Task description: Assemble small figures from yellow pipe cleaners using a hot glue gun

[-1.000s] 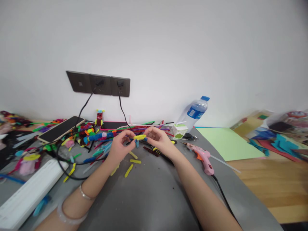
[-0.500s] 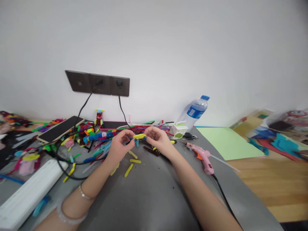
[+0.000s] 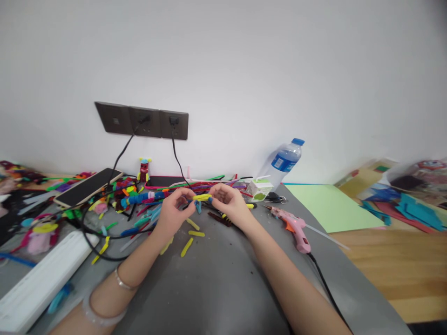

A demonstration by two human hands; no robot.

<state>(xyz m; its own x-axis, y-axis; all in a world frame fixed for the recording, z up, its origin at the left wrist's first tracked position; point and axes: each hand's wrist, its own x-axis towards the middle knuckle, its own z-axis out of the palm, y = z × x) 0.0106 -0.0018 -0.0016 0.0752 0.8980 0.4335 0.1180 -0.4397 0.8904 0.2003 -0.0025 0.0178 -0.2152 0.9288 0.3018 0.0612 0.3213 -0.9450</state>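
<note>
Between my two hands, just above the grey table, is a yellow pipe cleaner piece. My left hand pinches its left end between thumb and fingers. At the other end, the fingertips of my right hand are closed on it. Several cut yellow pipe cleaner pieces lie on the table below and beside my left hand. A small light-blue piece shows just under the held one. Brown pipe cleaner pieces rest near my right wrist, partly covered by that hand.
A pink glue gun with a black cord lies to the right, near green paper. Behind stand a tilted bottle and a small carton. Leftward are a phone, a white bar, cables and colourful pipe cleaner figures.
</note>
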